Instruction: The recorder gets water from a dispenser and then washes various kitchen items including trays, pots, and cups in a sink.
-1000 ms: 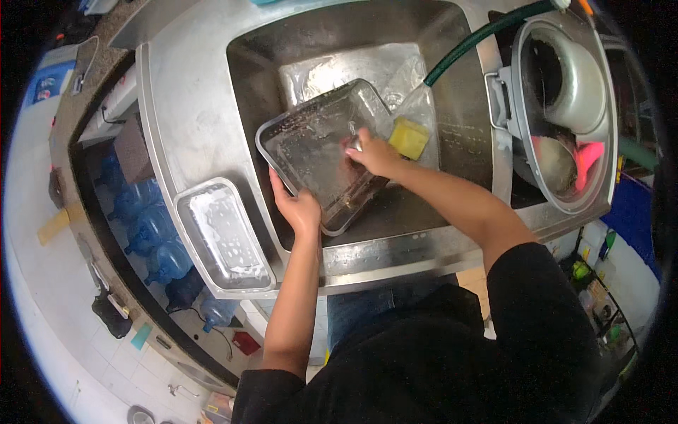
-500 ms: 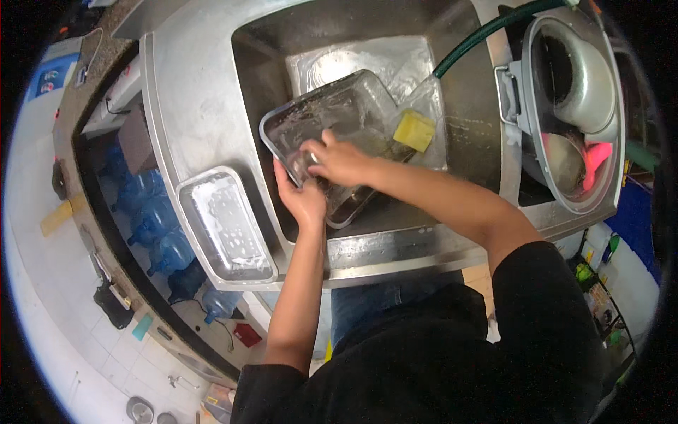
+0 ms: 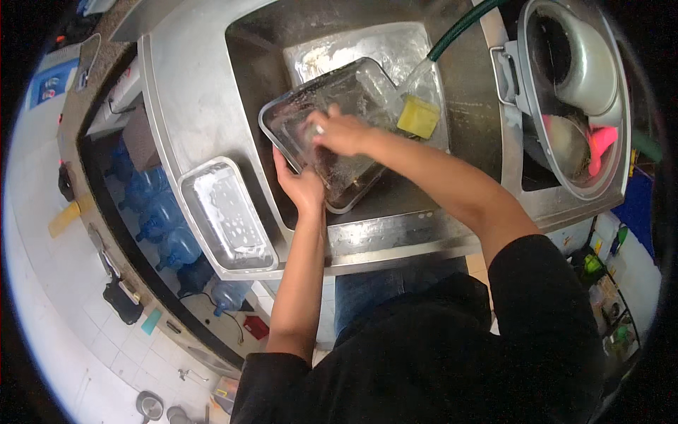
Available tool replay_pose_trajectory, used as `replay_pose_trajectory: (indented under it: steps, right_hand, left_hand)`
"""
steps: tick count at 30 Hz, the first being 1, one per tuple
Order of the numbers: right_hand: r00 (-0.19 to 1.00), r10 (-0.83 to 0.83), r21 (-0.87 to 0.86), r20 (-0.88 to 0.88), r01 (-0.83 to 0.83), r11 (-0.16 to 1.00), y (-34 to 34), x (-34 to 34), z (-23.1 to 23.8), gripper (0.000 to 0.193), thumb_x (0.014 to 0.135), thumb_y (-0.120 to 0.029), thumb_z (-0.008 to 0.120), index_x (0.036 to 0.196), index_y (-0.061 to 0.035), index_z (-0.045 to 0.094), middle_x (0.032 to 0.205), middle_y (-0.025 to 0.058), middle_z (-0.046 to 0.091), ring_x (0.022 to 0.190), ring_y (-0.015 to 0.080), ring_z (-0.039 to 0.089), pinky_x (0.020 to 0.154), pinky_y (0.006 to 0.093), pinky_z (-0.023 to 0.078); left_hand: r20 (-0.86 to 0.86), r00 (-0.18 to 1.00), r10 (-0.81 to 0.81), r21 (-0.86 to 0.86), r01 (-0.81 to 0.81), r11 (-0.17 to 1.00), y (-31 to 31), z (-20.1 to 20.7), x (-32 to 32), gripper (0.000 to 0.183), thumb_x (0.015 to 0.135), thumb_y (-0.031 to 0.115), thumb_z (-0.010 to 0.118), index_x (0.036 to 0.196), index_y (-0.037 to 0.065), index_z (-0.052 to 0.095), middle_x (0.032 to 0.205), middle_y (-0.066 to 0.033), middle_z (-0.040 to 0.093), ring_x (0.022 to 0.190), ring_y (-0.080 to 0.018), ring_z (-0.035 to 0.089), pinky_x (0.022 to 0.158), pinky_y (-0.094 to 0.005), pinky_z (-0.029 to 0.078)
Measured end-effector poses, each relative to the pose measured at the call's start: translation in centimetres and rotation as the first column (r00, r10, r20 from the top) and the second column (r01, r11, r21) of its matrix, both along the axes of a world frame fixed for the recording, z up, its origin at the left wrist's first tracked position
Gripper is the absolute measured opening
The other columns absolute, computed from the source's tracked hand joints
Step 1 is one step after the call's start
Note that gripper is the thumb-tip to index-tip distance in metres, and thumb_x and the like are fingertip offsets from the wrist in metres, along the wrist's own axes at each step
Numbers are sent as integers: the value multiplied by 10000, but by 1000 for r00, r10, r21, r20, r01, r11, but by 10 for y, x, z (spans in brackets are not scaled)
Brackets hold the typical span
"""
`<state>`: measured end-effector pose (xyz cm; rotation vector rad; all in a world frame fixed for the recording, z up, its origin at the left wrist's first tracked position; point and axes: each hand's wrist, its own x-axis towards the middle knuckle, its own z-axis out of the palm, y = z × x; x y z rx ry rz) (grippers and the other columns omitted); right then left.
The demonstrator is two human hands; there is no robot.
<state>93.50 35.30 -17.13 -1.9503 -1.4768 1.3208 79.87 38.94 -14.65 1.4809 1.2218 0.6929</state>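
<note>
A rectangular metal tray (image 3: 357,99) lies tilted inside the steel sink (image 3: 470,134), with water spread over its inner face. My left hand (image 3: 302,187) grips its near left edge, thumb on the inside. Over the middle of the tray is my right hand (image 3: 342,134), its fingers bent down and blurred by motion. A small pale spot shows at those fingers, too smeared to name. To the right of the tray sits a yellow sponge (image 3: 419,116). Water runs from a dark green hose (image 3: 462,27) onto the tray's far right corner.
A smaller metal tray (image 3: 227,215), wet with suds, stands on the left counter. On the right, a large metal basin (image 3: 531,106) holds a pale pot (image 3: 593,81) and something bright pink (image 3: 600,145). Blue water bottles (image 3: 176,244) lie under the left counter.
My right hand has moved up and slightly right across the tray. The tray has shifted a little upward and looks flatter. Water from the hose now shows plainly at its corner.
</note>
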Motion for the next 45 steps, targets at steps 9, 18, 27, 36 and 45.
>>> replay_pose_trajectory:
  steps: [9, 18, 27, 36, 45]
  right_hand:
    - [962, 262, -272, -71, -272, 923, -66, 37, -14, 659, 929, -398, 523, 1449, -86, 267, 1379, 330, 342, 1113, 488, 540, 968, 506, 431]
    - [988, 154, -242, -4, -150, 959, -70, 8, -24, 571, 921, -376, 555, 1404, -165, 337, 1275, 257, 404, 1064, 455, 563, 960, 489, 435]
    - [986, 163, -177, 47, -152, 972, -66, -16, -12, 612, 910, -428, 535, 1425, -175, 321, 1256, 244, 409, 1041, 448, 567, 931, 483, 459]
    - [992, 33, -219, -123, -60, 974, -66, -18, -2, 542, 936, -327, 510, 1436, -217, 330, 1352, 270, 355, 1183, 428, 491, 1020, 470, 392]
    - [993, -104, -169, 64, 113, 979, -101, 73, -85, 631, 889, -347, 615, 1369, -70, 313, 1252, 317, 474, 1091, 463, 545, 949, 489, 434]
  left_hand:
    - [-26, 999, 45, 9, -45, 999, -1, -8, -3, 708, 713, -178, 451, 1405, -50, 378, 1312, -160, 536, 1180, -226, 525, 1023, -296, 367]
    - [-72, 997, 24, 17, -23, 1000, 3, 0, -4, 723, 708, -191, 445, 1411, -40, 374, 1342, -163, 519, 1230, -228, 503, 1047, -286, 338]
    - [-138, 990, 19, 34, -15, 999, 6, -1, -10, 740, 710, -190, 442, 1424, -9, 373, 1334, -167, 535, 1232, -233, 513, 1054, -294, 339]
    - [-194, 981, 9, 69, 5, 998, 2, 2, -5, 721, 722, -176, 418, 1425, -23, 363, 1351, -205, 518, 1256, -277, 505, 1060, -303, 334]
    - [-165, 985, -54, 84, 69, 994, -9, 17, 10, 760, 694, -183, 389, 1436, -22, 347, 1390, -199, 478, 1294, -270, 462, 1079, -306, 309]
